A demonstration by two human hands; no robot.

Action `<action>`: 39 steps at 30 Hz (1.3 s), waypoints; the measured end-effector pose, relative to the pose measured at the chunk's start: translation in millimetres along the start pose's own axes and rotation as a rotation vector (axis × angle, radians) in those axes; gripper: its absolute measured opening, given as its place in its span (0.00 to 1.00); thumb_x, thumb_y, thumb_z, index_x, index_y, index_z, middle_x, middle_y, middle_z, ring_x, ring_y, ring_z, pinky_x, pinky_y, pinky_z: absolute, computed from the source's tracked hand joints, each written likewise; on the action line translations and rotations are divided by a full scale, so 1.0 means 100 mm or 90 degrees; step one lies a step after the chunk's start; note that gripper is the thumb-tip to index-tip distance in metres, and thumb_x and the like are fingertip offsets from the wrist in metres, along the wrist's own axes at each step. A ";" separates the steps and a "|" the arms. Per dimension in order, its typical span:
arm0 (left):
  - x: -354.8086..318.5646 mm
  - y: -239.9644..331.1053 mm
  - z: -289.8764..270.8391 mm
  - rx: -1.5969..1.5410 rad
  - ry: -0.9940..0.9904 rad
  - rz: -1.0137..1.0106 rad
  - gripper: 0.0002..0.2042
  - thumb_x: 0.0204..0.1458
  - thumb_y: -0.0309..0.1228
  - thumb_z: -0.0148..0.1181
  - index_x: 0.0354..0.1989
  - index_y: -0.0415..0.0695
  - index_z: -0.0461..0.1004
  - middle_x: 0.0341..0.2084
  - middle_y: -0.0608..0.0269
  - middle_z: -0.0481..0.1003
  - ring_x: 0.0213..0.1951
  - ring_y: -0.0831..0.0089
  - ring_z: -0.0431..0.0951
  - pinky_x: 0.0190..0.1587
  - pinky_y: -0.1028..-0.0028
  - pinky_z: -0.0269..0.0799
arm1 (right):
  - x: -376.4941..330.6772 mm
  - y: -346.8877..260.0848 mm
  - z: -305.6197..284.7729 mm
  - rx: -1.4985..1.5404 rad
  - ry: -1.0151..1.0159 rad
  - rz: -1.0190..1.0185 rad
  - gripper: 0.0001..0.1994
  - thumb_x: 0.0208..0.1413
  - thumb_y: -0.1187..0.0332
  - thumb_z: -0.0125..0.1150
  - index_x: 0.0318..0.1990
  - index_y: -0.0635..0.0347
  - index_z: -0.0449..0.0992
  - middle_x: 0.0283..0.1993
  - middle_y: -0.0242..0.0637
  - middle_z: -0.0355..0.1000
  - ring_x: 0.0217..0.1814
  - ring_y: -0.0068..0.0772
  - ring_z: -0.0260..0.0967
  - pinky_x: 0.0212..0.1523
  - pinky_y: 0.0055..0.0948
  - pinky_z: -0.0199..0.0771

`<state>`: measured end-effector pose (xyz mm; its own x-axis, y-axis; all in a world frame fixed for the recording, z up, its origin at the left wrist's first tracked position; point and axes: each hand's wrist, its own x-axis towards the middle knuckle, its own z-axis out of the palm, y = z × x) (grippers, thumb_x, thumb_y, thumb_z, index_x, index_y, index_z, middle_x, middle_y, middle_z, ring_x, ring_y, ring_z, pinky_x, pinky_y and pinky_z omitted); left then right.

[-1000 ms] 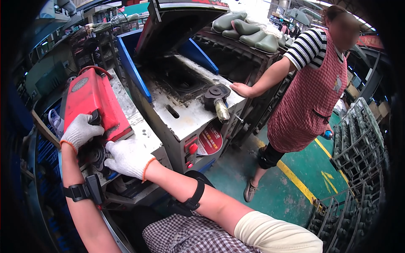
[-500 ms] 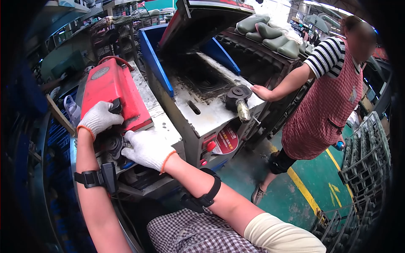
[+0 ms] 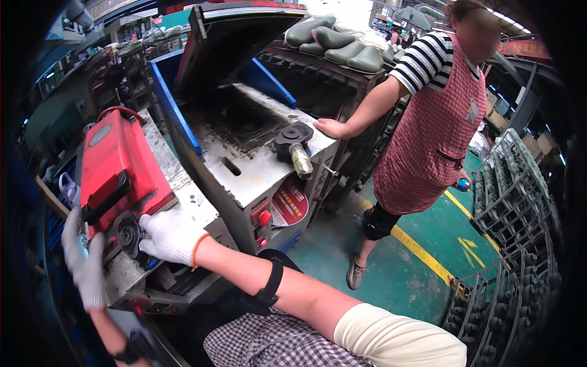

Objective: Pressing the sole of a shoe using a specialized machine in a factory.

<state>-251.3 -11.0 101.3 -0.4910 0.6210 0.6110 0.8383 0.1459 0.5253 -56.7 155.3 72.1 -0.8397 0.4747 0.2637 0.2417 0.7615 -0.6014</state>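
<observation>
My right hand (image 3: 171, 235), in a white knit glove, is closed at the side of a dark round clamp latch (image 3: 126, 235) at the front of a red machine lid (image 3: 116, 156). The latch's grip is hidden in the glove. My left hand (image 3: 82, 263), also gloved and smeared by motion, is off the lid to its left with thumb and fingers apart, holding nothing. A black handle (image 3: 107, 197) on the lid's front stands free of both hands. The lid lies lowered on its machine.
To the right stands a second machine with a raised lid (image 3: 238, 46) and its own latch (image 3: 293, 137). A person in a red checked apron (image 3: 416, 128) rests a hand on it. Green boot-shaped pieces (image 3: 342, 46) lie behind; wire racks (image 3: 513, 189) stand right.
My left hand has let go of the black handle and moved left and down, opening. The right hand stays at the latch. The view has shifted, so the scene sits further left.
</observation>
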 end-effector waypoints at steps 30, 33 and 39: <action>-1.31 -0.75 -0.56 -0.511 -0.033 -0.259 0.32 0.61 0.40 0.57 0.70 0.32 0.67 0.67 0.44 0.71 0.66 0.58 0.73 0.71 0.61 0.64 | 0.00 -0.07 0.09 -0.028 0.033 0.012 0.19 0.56 0.54 0.65 0.45 0.60 0.80 0.32 0.51 0.80 0.38 0.57 0.81 0.43 0.54 0.79; -1.38 -0.50 -0.43 -0.589 -0.049 -0.264 0.32 0.61 0.41 0.57 0.70 0.32 0.67 0.66 0.43 0.72 0.65 0.58 0.73 0.70 0.61 0.66 | -0.01 -0.08 0.06 -0.030 0.025 0.017 0.19 0.56 0.54 0.65 0.44 0.61 0.80 0.33 0.50 0.80 0.39 0.56 0.81 0.44 0.53 0.79; -1.40 0.03 -0.17 -0.729 -0.097 -0.265 0.34 0.60 0.44 0.56 0.69 0.31 0.67 0.65 0.42 0.72 0.64 0.57 0.75 0.69 0.61 0.68 | -0.15 -0.03 0.08 0.061 0.286 -0.130 0.11 0.54 0.63 0.67 0.42 0.57 0.80 0.42 0.44 0.80 0.49 0.50 0.79 0.51 0.48 0.77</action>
<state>-184.3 -110.6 27.0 -0.5744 0.7835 0.2370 -0.1056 -0.3580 0.9277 -48.9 142.9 63.7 -0.5677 0.4797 0.6691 0.0310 0.8246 -0.5649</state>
